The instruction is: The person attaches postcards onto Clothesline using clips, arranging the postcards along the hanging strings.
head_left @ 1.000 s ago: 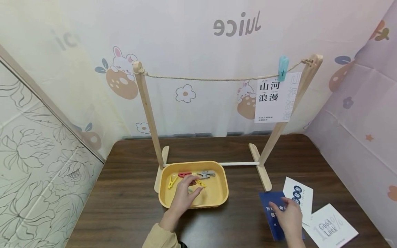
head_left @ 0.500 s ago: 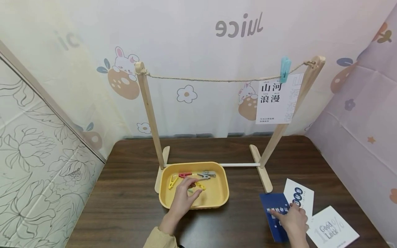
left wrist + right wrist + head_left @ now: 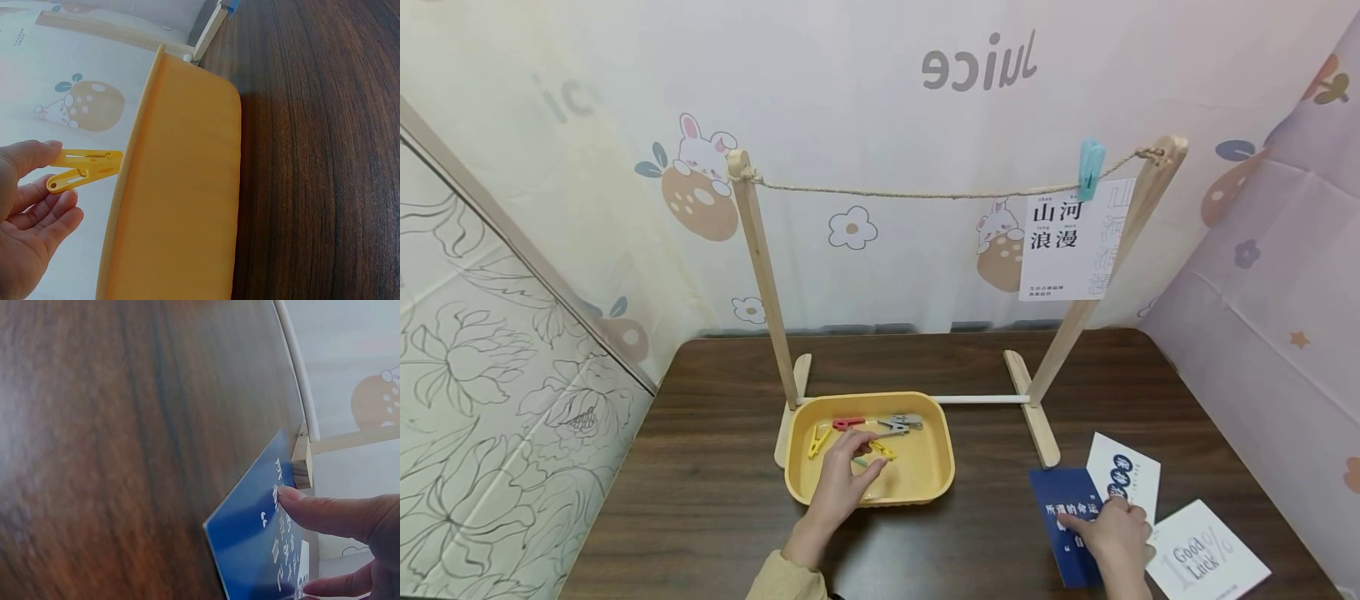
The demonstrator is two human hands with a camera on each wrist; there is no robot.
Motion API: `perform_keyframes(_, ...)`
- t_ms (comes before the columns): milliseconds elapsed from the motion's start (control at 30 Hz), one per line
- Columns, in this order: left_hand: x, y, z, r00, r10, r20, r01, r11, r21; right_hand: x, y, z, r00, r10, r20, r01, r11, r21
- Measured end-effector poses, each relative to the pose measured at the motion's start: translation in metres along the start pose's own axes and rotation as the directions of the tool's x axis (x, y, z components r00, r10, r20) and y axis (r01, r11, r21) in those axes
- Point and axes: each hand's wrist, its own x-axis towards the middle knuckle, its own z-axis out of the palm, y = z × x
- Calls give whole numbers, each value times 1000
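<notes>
My left hand point(image 3: 842, 479) is over the yellow basket point(image 3: 927, 472). In the left wrist view, its thumb and fingers pinch the handle end of a yellow clothespin point(image 3: 90, 164), whose tip points towards the basket's rim. My right hand point(image 3: 1117, 535) is at a dark blue card point(image 3: 1051, 485) with white lettering on the table. Its thumb touches the card's printed face in the right wrist view, and the other fingers reach down by the card's right edge. A light blue clothespin point(image 3: 1090, 169) fastens a white card point(image 3: 1051, 268) to the rope point(image 3: 880, 194).
Red point(image 3: 847, 423), grey point(image 3: 904, 423) and other yellow clothespins point(image 3: 818, 440) lie in the basket. The rope's wooden stand point(image 3: 764, 283) rises behind it, with feet point(image 3: 1037, 429) on the table. Two white cards, one reading "Good Luck" point(image 3: 1206, 552), lie right of the blue card.
My right hand has shifted slightly right and lowered its fingers to the blue card's right edge. The left hand stays nearly in place over the basket.
</notes>
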Motion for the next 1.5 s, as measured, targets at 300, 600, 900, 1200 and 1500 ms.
perform_keyframes(300, 0, 0, -1, 1000, -20, 7, 20, 1000, 10, 3, -2, 1, 1000, 20, -15, -20, 1000, -8)
perform_keyframes(600, -1, 0, -2, 1000, -24, 13, 24, 1000, 12, 10, 0, 2, 998, 52, 31, -51, 998, -33)
perform_keyframes(900, -2, 1, -2, 1000, -17, 9, 17, 1000, 7, 14, 3, 2, 996, 60, 66, -58, 997, -42)
perform_keyframes(1200, -3, 2, -2, 1000, -14, 17, 14, 1000, 12, 16, 7, -2, 999, 20, 32, -17, 996, -87)
perform_keyframes(1500, -3, 4, -4, 1000, -7, 31, 6, 1000, 21, 13, 12, -12, 993, -121, -8, 121, 993, -7)
